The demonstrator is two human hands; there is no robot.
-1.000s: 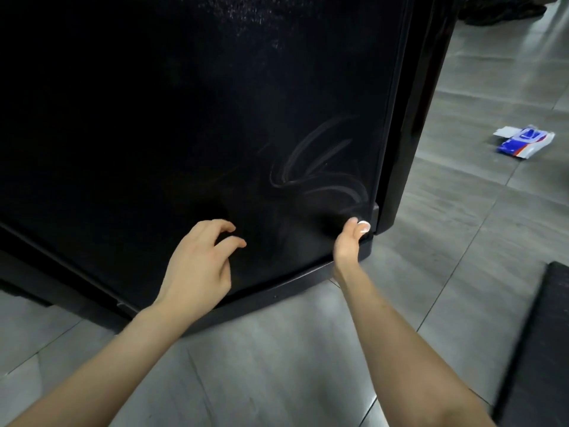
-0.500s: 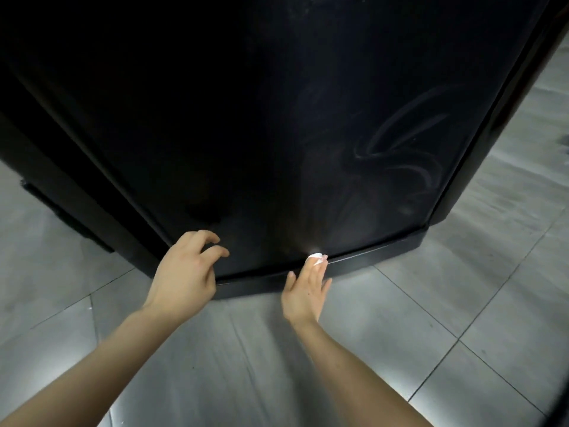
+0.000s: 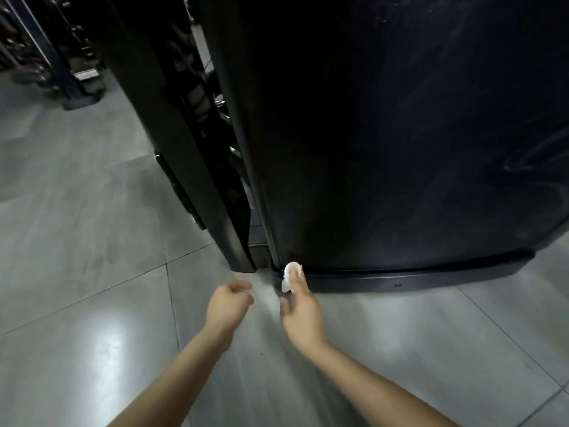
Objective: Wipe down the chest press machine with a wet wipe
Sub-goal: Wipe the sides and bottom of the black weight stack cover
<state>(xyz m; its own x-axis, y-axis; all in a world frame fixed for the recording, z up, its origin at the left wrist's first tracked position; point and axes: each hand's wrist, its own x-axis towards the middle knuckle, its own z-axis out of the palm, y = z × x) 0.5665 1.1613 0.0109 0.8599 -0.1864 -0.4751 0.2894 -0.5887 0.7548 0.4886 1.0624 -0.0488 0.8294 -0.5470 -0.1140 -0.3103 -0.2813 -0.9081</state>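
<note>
1 wet wipe (image 3: 288, 273) | right grip (image 3: 303, 315) flat-fingered, pressing it on machine base (image 3: 415, 280) | left grip (image 3: 228, 306) slack, empty

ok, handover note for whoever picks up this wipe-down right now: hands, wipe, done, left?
Left hand: loosely curled over the floor, nothing in its grip.
Right hand: straight fingers press the wet wipe onto the base trim at the lower left corner of the black panel.
Done: swirl streaks near the panel's right edge suggest that area was wiped.
Left: likely the rest of the trim and the frame upright beside it; how clean the panel is cannot be told.
</note>
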